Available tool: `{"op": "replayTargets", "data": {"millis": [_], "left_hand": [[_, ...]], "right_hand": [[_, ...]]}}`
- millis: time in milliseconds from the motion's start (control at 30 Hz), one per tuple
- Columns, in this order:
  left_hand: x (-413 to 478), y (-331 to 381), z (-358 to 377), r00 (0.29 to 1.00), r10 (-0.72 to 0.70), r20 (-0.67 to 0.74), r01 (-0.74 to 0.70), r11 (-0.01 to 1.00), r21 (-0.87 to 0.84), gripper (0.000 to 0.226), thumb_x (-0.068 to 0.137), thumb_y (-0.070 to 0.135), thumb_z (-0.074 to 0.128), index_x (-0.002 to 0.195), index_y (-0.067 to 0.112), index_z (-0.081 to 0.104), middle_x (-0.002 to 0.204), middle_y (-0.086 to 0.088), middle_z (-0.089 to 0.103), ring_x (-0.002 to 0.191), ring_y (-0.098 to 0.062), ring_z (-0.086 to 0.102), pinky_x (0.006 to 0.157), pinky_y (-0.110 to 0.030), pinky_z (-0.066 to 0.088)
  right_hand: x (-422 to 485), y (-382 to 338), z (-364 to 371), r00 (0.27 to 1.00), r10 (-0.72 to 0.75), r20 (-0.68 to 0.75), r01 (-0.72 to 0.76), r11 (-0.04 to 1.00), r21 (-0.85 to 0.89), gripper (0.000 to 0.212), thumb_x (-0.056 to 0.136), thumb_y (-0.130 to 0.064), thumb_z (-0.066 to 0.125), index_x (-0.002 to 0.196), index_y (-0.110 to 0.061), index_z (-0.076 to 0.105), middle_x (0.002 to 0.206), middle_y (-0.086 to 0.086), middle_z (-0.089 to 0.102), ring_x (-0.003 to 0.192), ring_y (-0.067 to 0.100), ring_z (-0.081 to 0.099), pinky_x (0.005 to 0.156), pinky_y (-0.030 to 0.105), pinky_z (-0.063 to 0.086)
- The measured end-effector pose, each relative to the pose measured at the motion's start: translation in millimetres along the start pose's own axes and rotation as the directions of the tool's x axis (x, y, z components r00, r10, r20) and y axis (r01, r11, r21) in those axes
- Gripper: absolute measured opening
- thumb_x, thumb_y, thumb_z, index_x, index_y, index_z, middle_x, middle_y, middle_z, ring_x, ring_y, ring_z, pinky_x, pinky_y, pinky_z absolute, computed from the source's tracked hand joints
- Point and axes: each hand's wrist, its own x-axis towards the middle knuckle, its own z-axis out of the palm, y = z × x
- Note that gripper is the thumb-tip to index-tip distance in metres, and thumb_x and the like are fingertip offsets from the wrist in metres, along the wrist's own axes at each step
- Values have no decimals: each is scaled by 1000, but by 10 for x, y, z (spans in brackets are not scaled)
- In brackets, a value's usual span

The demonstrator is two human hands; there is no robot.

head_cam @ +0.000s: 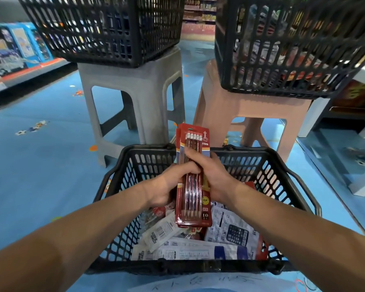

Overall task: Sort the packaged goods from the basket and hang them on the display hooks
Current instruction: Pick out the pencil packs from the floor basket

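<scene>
Head view shows left hand [173,182] and right hand [214,175], fingers curled round a stack of pencil packs [195,207] held upright over the basket [148,163]; recommend squaring the card edges so the tops align for hooking.

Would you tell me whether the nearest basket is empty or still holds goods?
Not empty: white packages lie inside the basket, beneath the held pencil packs.
</scene>
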Motion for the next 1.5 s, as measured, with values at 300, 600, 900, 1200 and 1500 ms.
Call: {"op": "replayTargets", "data": {"millis": [300, 600, 900, 1200, 1500], "left_hand": [[-21, 3, -176, 963, -143, 229, 105, 980, 171, 94, 59, 38, 97, 140, 19, 54, 131, -16, 69, 121, -33, 66, 104, -54, 51], [-127, -119, -383, 879, -310, 361, 301, 950, 82, 103, 57, 32, 100, 144, 8, 50, 138, -21, 63, 124, -39, 64, 103, -47, 54], [-188, -143, -466, 877, -349, 330, 349, 935, 62, 81, 53, 21, 102, 125, 10, 66, 125, -19, 71, 108, -33, 73, 86, -37, 62], [-122, -171, -487, 905, -375, 198, 359, 926, 116, 36, 80, -2, 69, 114, 6, 67, 106, -13, 76, 93, -25, 75, 68, -22, 56], [-107, -127, -514, 881, -404, 246, 378, 914, 144, 44, 85, -10, 62, 128, 0, 64, 129, -24, 68, 117, -38, 68, 92, -32, 59]], "right_hand": [[17, -161, -65, 995, -91, 40, 97, 975, -200, 80, 58, -32, 97, 129, -13, 63, 113, 15, 75, 102, 32, 74, 95, 56, 57], [-19, -145, 44, 979, -201, -41, 186, 955, -232, 93, 52, -36, 100, 132, -20, 55, 112, 0, 76, 101, 18, 74, 96, 49, 57], [-17, -198, 198, 962, -271, 9, 266, 936, -232, 84, 63, -19, 98, 132, -22, 50, 112, -1, 75, 102, 17, 74, 97, 50, 56], [-4, -101, 190, 976, -194, 104, 213, 950, -229, 77, 64, -23, 96, 131, -21, 58, 116, 4, 75, 108, 23, 73, 102, 55, 52], [-6, -86, 199, 977, -183, 106, 203, 949, -241, 67, 65, -19, 93, 125, -18, 63, 112, 6, 76, 106, 25, 73, 102, 56, 52]]}}
